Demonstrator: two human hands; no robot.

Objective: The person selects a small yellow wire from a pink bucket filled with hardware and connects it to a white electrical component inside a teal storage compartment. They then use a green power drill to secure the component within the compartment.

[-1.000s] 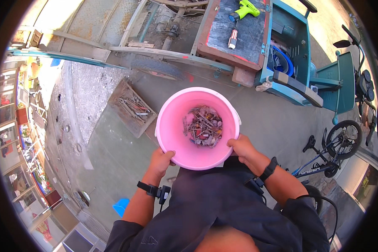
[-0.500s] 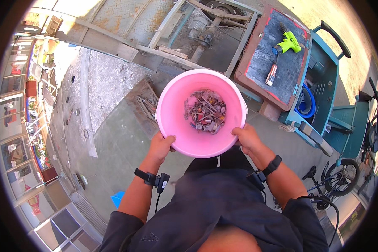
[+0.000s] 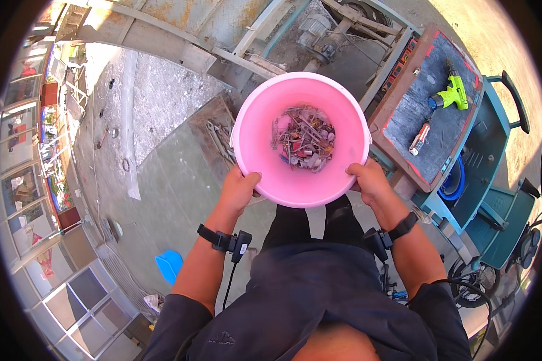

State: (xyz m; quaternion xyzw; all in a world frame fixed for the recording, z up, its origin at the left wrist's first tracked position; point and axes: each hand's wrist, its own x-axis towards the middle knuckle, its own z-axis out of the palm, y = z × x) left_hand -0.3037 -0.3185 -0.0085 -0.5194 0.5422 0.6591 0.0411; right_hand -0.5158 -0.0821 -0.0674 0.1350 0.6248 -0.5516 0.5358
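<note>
A pink bucket [image 3: 262,178] hangs in front of my body, its mouth facing up toward me. Heaped on its bottom is a mix of small metal hardware [image 3: 307,139], screws or bits among it, too jumbled to sort by kind. My left hand [image 3: 239,188] grips the near left of the rim, thumb over the edge. On the near right, my right hand [image 3: 370,179] holds the rim the same way. The fingers of both hands are mostly hidden beneath the bucket.
At right, a green cordless drill [image 3: 451,93] and a screwdriver [image 3: 420,138] lie on a dark-topped lid [image 3: 403,108] beside a teal metal cart [image 3: 485,156]. Beyond the bucket stands a metal frame with a motor [image 3: 315,33]. Metal pieces [image 3: 220,141] and a blue plastic item [image 3: 170,265] lie on the floor.
The bucket and both hands have shifted slightly right and farther from my body in the picture. My view has turned, so the drill, cart and frame sit farther right. Both grips stay the same.
</note>
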